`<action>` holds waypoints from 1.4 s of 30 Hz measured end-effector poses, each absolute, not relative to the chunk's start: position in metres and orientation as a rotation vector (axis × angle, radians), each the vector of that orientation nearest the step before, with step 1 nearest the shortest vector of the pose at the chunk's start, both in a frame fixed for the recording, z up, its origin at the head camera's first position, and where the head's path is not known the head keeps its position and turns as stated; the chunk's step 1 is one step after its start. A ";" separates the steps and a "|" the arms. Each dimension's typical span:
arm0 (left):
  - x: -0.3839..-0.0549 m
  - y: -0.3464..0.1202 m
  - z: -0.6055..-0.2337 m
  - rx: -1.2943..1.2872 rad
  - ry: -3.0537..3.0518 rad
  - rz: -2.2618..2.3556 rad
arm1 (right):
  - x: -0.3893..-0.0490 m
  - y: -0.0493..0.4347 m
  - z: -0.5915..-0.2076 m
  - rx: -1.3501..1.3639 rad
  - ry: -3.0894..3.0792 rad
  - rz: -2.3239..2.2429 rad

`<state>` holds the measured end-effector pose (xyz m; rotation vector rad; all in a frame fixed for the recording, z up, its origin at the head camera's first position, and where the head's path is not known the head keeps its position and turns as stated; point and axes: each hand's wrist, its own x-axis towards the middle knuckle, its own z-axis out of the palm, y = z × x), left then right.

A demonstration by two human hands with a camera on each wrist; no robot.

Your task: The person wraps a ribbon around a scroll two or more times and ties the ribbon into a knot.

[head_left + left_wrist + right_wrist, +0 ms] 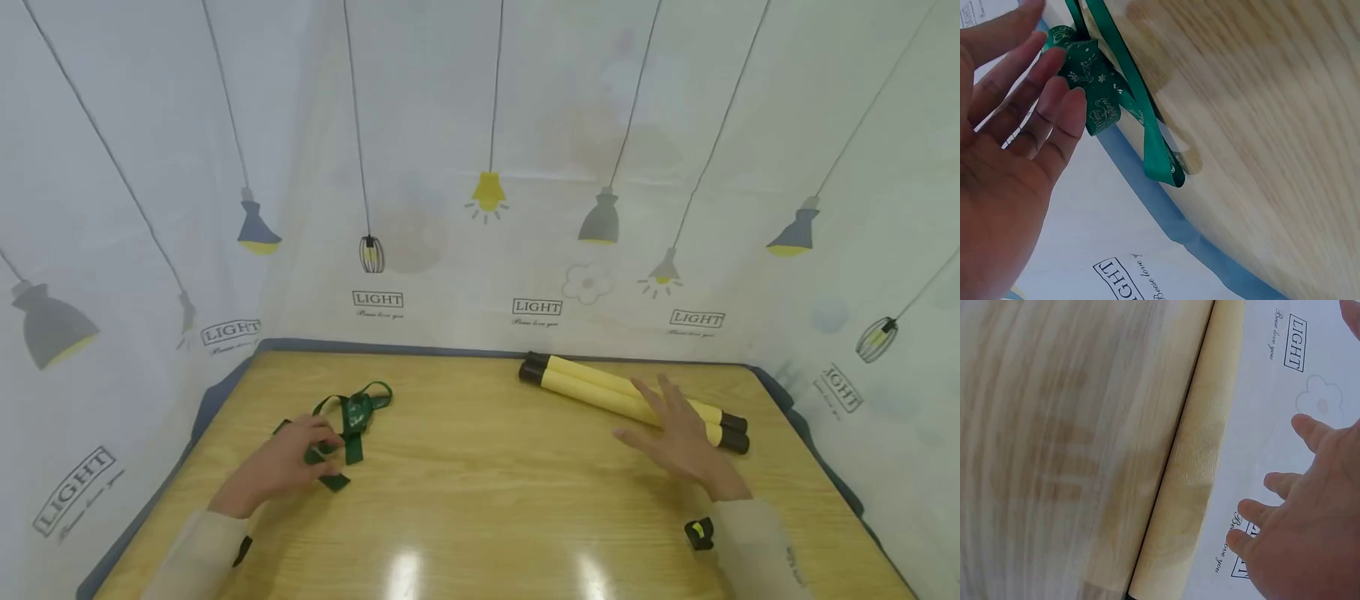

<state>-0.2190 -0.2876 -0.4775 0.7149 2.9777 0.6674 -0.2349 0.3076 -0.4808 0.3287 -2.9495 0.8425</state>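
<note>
A bundle of green ribbon (358, 412) with pale printed patterns lies in loops and loose ends on the left of the table. Over its near part is the left hand (288, 458), its fingers loosely bent. In the left wrist view, the spread fingers of that hand stand beside the green ribbon (1094, 81), with no clear grip on it. Two yellow tubes (592, 390) with black ends lie side by side at the back right. Above their right half the right hand (678, 437) hovers with fingers spread; the right wrist view shows it apart from the yellow tube (1191, 456).
The wood-grain table (465, 500) has a blue-grey edge (420, 349). White sheeting (450, 100) printed with hanging lamps rises behind the table and at both sides. A small black item (699, 533) with a yellow mark is at the right wrist.
</note>
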 end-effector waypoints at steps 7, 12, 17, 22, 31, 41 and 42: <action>-0.218 -0.290 -0.480 0.706 2.876 0.668 | -0.228 0.297 -0.479 0.396 -2.939 0.924; -0.218 -0.291 -0.483 0.665 2.854 0.659 | -0.223 0.292 -0.479 0.422 -2.946 0.989; -0.219 -0.294 -0.484 0.671 2.839 0.623 | -0.221 0.287 -0.482 0.446 -2.940 1.013; -0.223 -0.296 -0.486 0.702 2.813 0.607 | -0.222 0.285 -0.486 0.460 -2.929 1.019; -0.220 -0.295 -0.482 0.697 2.851 0.548 | -0.221 0.281 -0.488 0.465 -2.923 1.049; -0.222 -0.288 -0.475 0.776 2.854 0.765 | -0.224 0.280 -0.492 0.494 -2.910 1.088; -0.223 -0.286 -0.475 0.780 2.848 0.796 | -0.224 0.279 -0.492 0.501 -2.907 1.106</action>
